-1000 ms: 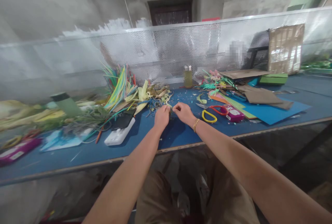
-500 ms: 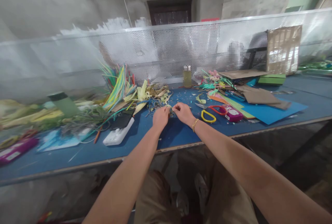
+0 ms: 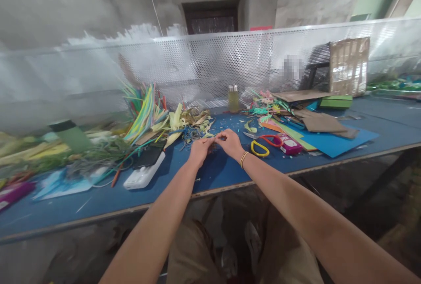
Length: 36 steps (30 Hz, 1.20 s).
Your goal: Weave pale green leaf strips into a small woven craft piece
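Just now, pinching a small pale scrap (image 3: 214,138) between the fingertips of both hands, low over the blue surface (image 3: 98,196) and close to its near edge. Curling the left hand (image 3: 199,150) into a loose fist, knuckles up, thumb and forefinger closing on the scrap's left end. Bending the right hand (image 3: 232,143) inward to meet it, fingers drawn together on the right end, a gold bracelet (image 3: 243,159) sitting on the wrist. Holding the scrap right in the gap between the two hands, touching both; too small and blurred for telling its make, or whether it is touching the surface below. Stretching both bare forearms forward from the bottom of the view, converging on that one spot.

Working with scissors (image 3: 259,146), yellow and red in the handles, lying just right of the right hand, apart from it, and a magenta box (image 3: 290,144) lying just beyond them. Working also with a tangle of bluish and pale offcuts (image 3: 194,131) lying just behind the left hand, and a fan of long coloured strips (image 3: 144,106) leaning up farther back on the left. Having a black phone (image 3: 149,154) and a white oblong device (image 3: 142,175) lying together, touching, well left of the left hand. Facing a small bottle of yellowish liquid (image 3: 233,98) standing upright at the back, before a perforated metal screen (image 3: 213,65). Having a blue sheet (image 3: 335,141) and brown card pieces (image 3: 324,122) lying well off to the right.
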### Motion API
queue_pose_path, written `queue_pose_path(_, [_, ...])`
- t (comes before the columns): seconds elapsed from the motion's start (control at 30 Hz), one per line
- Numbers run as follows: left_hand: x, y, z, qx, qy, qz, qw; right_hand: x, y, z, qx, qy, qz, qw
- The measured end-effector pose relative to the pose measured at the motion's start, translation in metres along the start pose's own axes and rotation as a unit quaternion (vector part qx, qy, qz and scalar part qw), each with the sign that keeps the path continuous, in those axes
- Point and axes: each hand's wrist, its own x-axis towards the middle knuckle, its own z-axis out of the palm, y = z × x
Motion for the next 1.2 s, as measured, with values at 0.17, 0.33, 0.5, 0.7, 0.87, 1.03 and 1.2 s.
queue_pose_path(0.17, [0.002,0.000,-0.001,-0.065,0.022,-0.020,0.997,-0.001,-0.002,0.001,0.013,-0.010,-0.016,1.000])
queue_pose_path(0.33, [0.006,-0.001,-0.002,-0.103,0.058,-0.022,0.993,-0.002,-0.005,0.002,0.038,-0.018,-0.012,0.999])
queue_pose_path(0.5, [0.007,0.001,-0.005,-0.134,0.058,-0.029,0.989,-0.001,-0.004,0.002,0.062,-0.001,0.022,0.998])
queue_pose_path(0.7, [0.005,0.001,-0.005,-0.160,0.024,-0.040,0.986,0.000,-0.001,0.005,0.121,0.013,0.075,0.990])
queue_pose_path(0.87, [0.001,0.002,-0.005,-0.173,0.003,-0.043,0.984,-0.002,-0.001,0.007,0.180,0.003,0.135,0.974])
queue_pose_path(1.03, [-0.003,0.007,-0.005,-0.153,-0.012,-0.047,0.987,0.006,-0.009,0.007,0.230,-0.044,0.161,0.959])
queue_pose_path(1.2, [-0.008,0.015,-0.010,-0.175,-0.048,-0.063,0.981,0.030,-0.014,0.002,0.272,-0.093,0.173,0.942])
